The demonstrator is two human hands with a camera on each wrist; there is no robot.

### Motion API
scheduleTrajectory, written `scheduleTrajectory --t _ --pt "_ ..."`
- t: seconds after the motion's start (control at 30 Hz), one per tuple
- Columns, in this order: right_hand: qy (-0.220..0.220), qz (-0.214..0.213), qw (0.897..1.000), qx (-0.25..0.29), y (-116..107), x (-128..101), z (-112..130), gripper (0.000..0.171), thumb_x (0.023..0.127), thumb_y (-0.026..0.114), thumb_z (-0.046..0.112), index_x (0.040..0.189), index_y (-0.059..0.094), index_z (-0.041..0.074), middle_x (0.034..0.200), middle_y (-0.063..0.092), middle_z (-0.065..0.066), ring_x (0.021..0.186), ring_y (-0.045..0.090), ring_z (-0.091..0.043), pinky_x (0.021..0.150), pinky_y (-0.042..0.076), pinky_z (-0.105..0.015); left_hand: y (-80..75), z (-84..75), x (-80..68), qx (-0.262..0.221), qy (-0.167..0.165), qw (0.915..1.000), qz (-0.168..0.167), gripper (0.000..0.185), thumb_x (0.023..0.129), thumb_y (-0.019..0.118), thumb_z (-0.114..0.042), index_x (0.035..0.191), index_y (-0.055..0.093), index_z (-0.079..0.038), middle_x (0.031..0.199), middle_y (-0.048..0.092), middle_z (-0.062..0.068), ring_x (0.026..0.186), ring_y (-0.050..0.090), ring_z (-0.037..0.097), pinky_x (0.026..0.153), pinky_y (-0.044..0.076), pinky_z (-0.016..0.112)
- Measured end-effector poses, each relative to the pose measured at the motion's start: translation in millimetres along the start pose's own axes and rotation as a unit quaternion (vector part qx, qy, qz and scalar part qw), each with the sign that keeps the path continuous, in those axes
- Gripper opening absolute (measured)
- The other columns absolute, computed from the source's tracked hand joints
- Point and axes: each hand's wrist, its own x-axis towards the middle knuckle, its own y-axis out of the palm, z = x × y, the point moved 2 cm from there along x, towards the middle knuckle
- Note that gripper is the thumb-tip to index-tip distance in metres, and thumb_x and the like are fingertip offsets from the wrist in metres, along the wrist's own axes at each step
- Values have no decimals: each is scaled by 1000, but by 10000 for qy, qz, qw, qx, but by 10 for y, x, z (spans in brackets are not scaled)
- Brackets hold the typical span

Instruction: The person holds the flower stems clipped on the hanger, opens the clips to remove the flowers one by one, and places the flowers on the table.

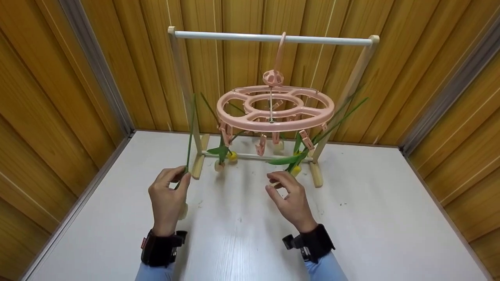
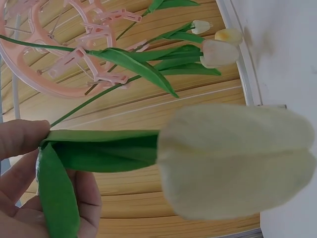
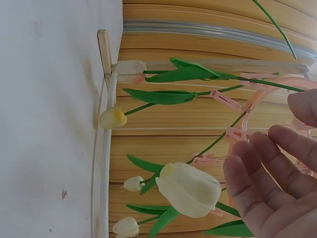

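Note:
My left hand [image 1: 168,197] pinches the green stem of a white artificial tulip [image 2: 237,161] between thumb and fingers. The blossom points down below the hand, and the stem [image 1: 190,134] rises above it. A pink round clip hanger [image 1: 269,127] hangs in front of me. Tulips hang from its clips [image 1: 261,145], among them a yellow tulip [image 1: 232,156] on the left. My right hand [image 1: 292,199] has loosely bent fingers and holds nothing. It is nearest to the right-hand tulips, including another yellow tulip [image 3: 114,118] and a pale tulip [image 3: 131,71].
The hanger hooks over the white top bar [image 1: 230,36] of a stand with wooden legs [image 1: 317,173]. The stand is on a white table [image 1: 242,242], with wood-patterned panels [image 1: 136,70] behind and at both sides. Small dark specks [image 1: 343,204] lie on the table at right.

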Motion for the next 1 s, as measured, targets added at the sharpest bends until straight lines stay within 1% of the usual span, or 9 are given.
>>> scheduleTrajectory --t 0.17,0.23,0.4,0.57,0.73,0.8,0.83,0.93,1.0 --pt "83 -15 9999 -112 -16 15 1 26 94 74 4 120 72 2 113 70 -9 95 68 -24 81 58 -39 -56 54 32 224 -13 9997 13 20 85 77 9 104 78 5 90 73 13 78 66 22 71 48 13" --pt "76 -19 9998 -192 -13 11 5 27 94 74 3 120 72 2 114 69 -8 95 68 -23 82 58 -37 -74 77 43 286 -96 9995 77 19 85 77 9 103 78 5 89 73 13 77 66 22 70 48 15" --pt "-93 -1 9995 -307 26 0 6 27 93 73 2 120 71 1 114 69 -9 95 68 -27 81 58 -37 -117 125 68 427 -320 9984 189 18 85 76 9 102 78 5 88 73 14 76 67 24 70 48 17" --pt "-173 112 9992 -336 81 -11 9 27 93 73 3 120 70 2 114 68 -9 98 68 -21 81 57 -34 -161 202 79 624 -404 9970 217 17 86 75 9 102 78 6 88 73 15 76 68 26 69 47 15" --pt "-182 222 9991 -314 151 -26 -10 26 94 73 3 120 70 1 115 68 -11 97 67 -19 79 58 -38 -191 293 80 876 -584 9941 266 16 86 74 8 101 78 7 88 73 17 76 69 29 68 47 17" --pt "-176 269 9991 -289 174 -28 -8 27 93 73 2 120 70 1 115 68 -10 97 67 -18 79 58 -39 -194 318 76 950 -606 9933 262 15 86 74 9 101 78 7 88 73 19 76 69 30 68 48 17" --pt "-183 287 9990 -291 184 -29 -8 27 93 73 2 120 70 1 115 68 -10 97 67 -19 79 58 -38 -192 331 75 984 -607 9929 264 15 86 74 9 101 78 8 88 73 19 77 69 31 67 48 18" --pt "-197 315 9990 -264 201 -30 -1 28 92 74 1 119 70 1 114 68 -9 97 67 -21 79 58 -35 -176 370 70 1083 -640 9916 307 15 86 72 10 101 77 9 89 72 21 78 70 33 67 50 21" --pt "-223 303 9989 -263 210 -31 -3 28 91 74 1 119 70 1 114 68 -9 97 67 -23 79 58 -33 -163 394 68 1149 -680 9904 353 16 87 71 10 101 77 10 89 72 22 78 71 34 67 53 27"
